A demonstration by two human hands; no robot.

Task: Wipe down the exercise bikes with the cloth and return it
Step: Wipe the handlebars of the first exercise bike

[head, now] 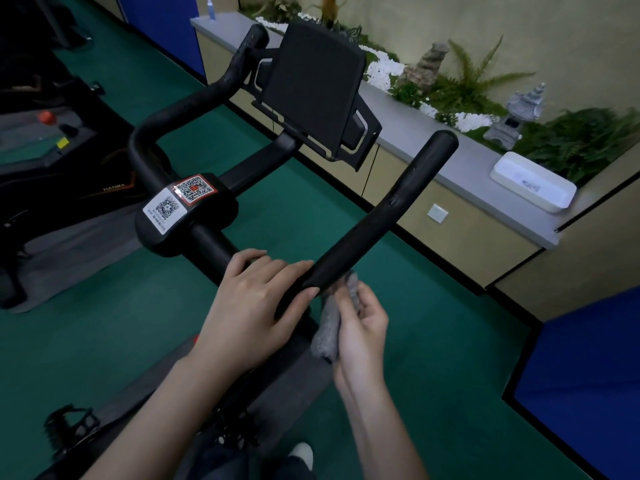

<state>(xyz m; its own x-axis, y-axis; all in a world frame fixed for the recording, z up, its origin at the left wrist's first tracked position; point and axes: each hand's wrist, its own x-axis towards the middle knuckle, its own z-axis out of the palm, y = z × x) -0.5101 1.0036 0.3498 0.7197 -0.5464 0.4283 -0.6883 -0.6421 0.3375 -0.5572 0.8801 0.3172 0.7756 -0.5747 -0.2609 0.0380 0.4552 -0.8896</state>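
Two hands are at the near end of the exercise bike's (pixel 194 216) right handlebar (pixel 381 216). The left hand (pixel 249 299) lies on top of the bar where it bends. Its fingers are almost straight and its thumb rests along the bar, so it is touching the bar, not squeezing it. The right hand (pixel 360 330) is just beside it, lower down, with its fingers curled round the grey cloth (pixel 329 327). The cloth is bunched up in that hand. Its top end pokes up and touches the under side of the bar, right next to the left thumb. Up ahead, the bike's dark screen (pixel 311 88) tilts between the two bars. A white tray (pixel 533 181) sits far off on the grey ledge (pixel 450 157) by the plants.
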